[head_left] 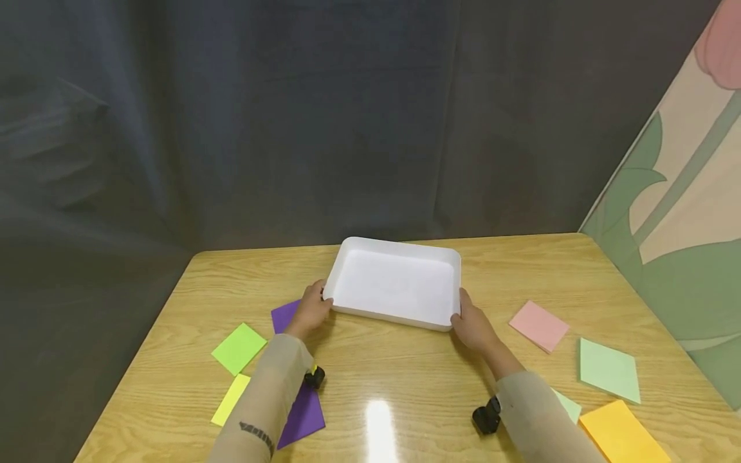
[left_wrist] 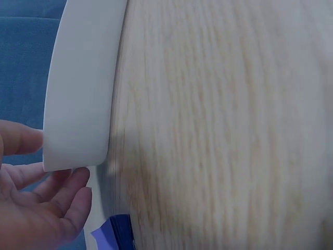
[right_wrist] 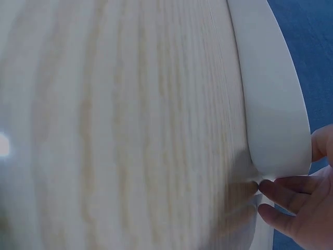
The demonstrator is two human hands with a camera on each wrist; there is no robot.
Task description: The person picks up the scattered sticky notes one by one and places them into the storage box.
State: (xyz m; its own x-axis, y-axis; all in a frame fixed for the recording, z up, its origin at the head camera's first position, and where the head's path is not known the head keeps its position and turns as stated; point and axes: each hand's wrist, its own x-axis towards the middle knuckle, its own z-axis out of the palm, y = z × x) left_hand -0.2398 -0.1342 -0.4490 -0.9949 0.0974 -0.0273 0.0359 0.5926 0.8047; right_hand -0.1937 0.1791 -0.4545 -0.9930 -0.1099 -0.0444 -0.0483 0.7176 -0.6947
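Dark cloth (head_left: 324,116) is hanging at twelve o'clock behind a wooden table (head_left: 243,276), and a painted wall (head_left: 689,257) is standing toward three. With the white tray (head_left: 396,283) as the clock's centre, the left hand (head_left: 312,312) is curling its fingers round the corner at eight, and the right hand (head_left: 471,325) is gripping the corner at four likewise, fingertips reaching in underneath. Between them the tray is sitting toward the table's far edge; whether its base is resting fully on the wood, I cannot tell. Judging by its thin, smooth walls, it is probably being light and stiff, perhaps plastic, but a little slippery; holding both short ends evenly, fingers tucked beneath, is looking like the surest grip. Farther out, purple paper (head_left: 303,418) is showing beside the left sleeve (head_left: 260,392) around seven, with a green pad (head_left: 239,349) and a yellow pad (head_left: 231,400) lying at eight. Opposite, a pink pad (head_left: 539,326) is lying past three, a pale green pad (head_left: 609,370) beyond it, and an orange pad (head_left: 625,432) at four.
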